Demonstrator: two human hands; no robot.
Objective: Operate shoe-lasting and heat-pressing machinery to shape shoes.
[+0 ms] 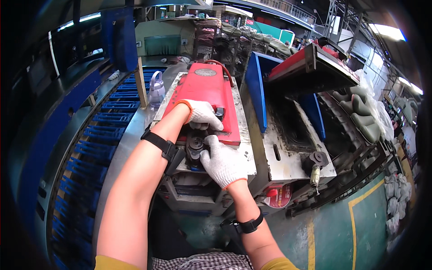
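In front of me is a machine with a red metal lid (204, 85). My left hand (204, 118), in a white knit glove with an orange cuff, rests on the lid's near part with its fingers curled. Beside its fingertips sits a black and silver latch (219, 112); whether they grip it is hidden. A round black metal clamp (195, 145) is fixed at the machine's front edge. My right hand (225, 163), gloved alike, is against the clamp's right side, thumb and fingers bent round something its palm hides.
Left of the machine runs a conveyor with blue slats (108, 118), a lilac jug (157, 90) beside it. To the right a similar machine has its red lid (310, 67) raised between blue side panels (256, 90). Green-grey boot-shaped pieces (362, 114) lie farther right.
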